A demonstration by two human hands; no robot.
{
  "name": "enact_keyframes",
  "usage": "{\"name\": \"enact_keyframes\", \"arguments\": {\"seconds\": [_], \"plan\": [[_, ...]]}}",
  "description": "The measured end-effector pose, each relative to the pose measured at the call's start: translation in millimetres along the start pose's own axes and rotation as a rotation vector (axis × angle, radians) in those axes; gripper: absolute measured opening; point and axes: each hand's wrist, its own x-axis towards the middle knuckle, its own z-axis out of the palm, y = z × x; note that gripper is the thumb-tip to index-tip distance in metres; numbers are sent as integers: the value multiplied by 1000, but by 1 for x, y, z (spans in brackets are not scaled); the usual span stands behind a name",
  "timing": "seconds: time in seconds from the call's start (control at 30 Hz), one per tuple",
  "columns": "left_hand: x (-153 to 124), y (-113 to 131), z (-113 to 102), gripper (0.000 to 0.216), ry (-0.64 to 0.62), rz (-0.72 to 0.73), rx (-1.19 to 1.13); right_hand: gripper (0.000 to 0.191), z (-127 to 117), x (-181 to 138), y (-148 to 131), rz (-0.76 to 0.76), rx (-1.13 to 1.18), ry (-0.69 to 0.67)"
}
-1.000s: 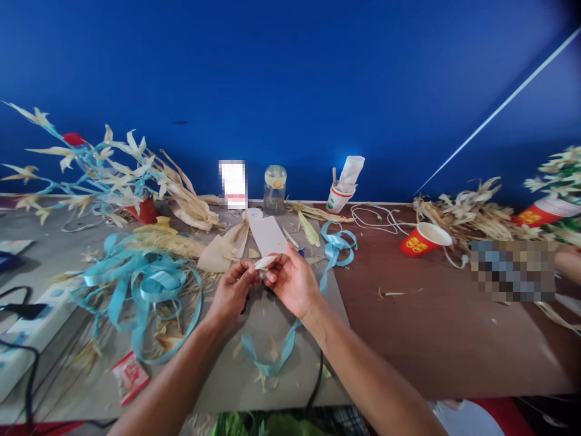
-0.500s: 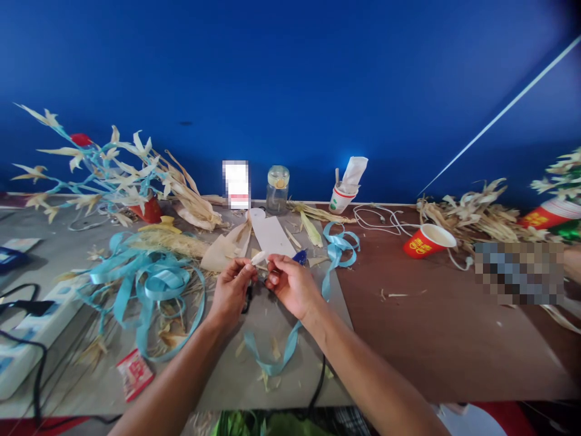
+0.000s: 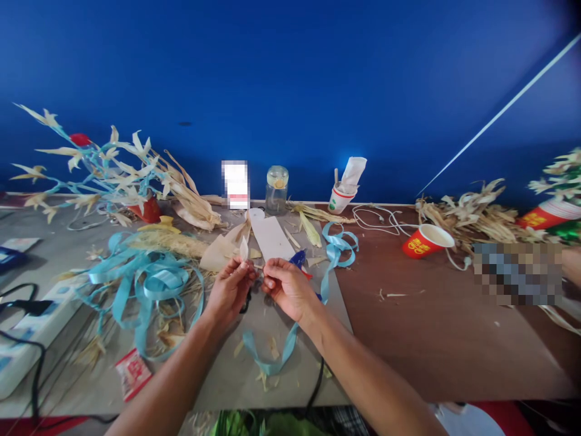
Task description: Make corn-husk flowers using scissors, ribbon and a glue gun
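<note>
A deep blue wall [image 3: 290,79] rises behind the table [image 3: 436,327], whose left part is grey and right part brown. On the left lies a loose tangle of light blue ribbon [image 3: 145,281] over dry husk scraps, with a branch of husk flowers [image 3: 104,175] on blue stems behind it. To the right, a heap of dried husks [image 3: 476,215] lies beside a tipped red paper cup [image 3: 426,239]. A glass jar [image 3: 276,189] and a white cup [image 3: 340,197] stand at the wall. Near the middle, above the table, the left hand [image 3: 229,290] pinches a small pale husk petal [image 3: 244,249] upright between thumb and fingertips, its grip clenched on the petal. The right hand [image 3: 285,287] sits just beside it, fingertips curled in a closed grip near the petal's base; what it pinches is too small to tell.
</note>
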Motion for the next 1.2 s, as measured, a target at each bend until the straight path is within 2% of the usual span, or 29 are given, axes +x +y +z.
{"name": "enact_keyframes", "arguments": {"seconds": [0.13, 0.27, 0.47, 0.57, 0.7, 0.93, 1.03, 1.13, 1.2], "plan": [[0, 3, -1, 12, 5, 33, 24, 16, -3, 2, 0, 3, -1, 0], [2, 5, -3, 12, 28, 85, 40, 14, -4, 2, -5, -65, -37, 26], [5, 7, -4, 15, 81, 141, 15, 34, -5, 3, -15, -226, -161, 90], [6, 9, -4, 16, 90, 154, 11, 28, -8, 5, -13, -326, -301, 113], [8, 13, -6, 15, 82, 177, 8, 5, -12, 6, -10, -415, -496, 131], [15, 13, -11, 18, 110, 207, -52, 13, -8, 5, -16, -384, -487, 30], [15, 14, -12, 20, 136, 221, -39, 21, -9, 9, -16, -365, -621, 3], [15, 16, -12, 21, 152, 254, 13, 11, -9, 22, -15, -430, -769, 45], [14, 16, -12, 21, 158, 266, 30, 13, -8, 35, -15, -486, -884, 86]]}}
